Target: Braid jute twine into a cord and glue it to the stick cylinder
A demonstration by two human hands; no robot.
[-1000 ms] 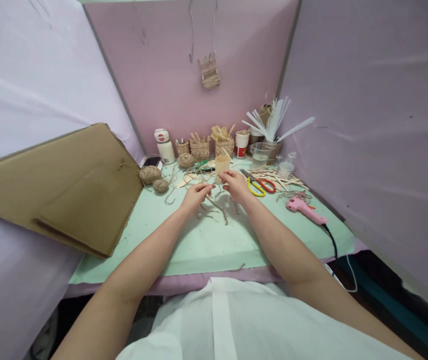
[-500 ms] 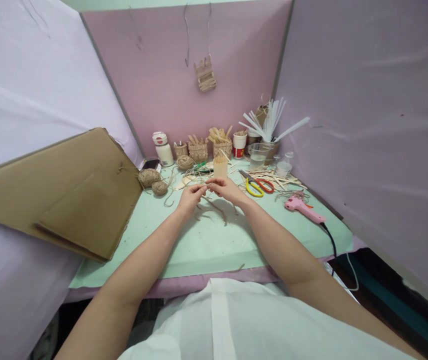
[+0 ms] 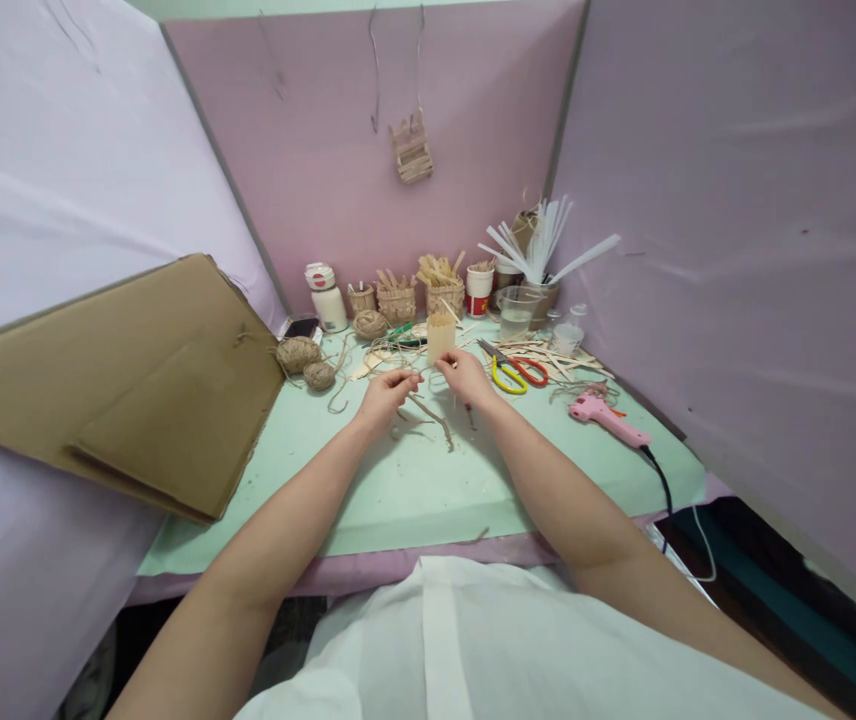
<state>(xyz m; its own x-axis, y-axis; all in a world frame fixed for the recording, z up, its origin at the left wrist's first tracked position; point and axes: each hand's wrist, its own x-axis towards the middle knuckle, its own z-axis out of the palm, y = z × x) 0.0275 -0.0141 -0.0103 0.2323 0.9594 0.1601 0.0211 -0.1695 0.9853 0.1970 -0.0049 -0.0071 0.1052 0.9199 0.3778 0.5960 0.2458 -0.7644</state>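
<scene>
Mid-frame, the left hand and right hand have narrowed fingertips; whether they close on anything, I cannot tell. Brown cord lies just below; a stray right-hand knuckle could tip the wooden cup behind.

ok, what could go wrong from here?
1. The right hand looks close to the upright pale piece and might knock it.
2. Loose brown strands lie near the left hand and could tangle.
3. The pink glue gun's black cord runs over the table edge; a snag might drag it off.
</scene>
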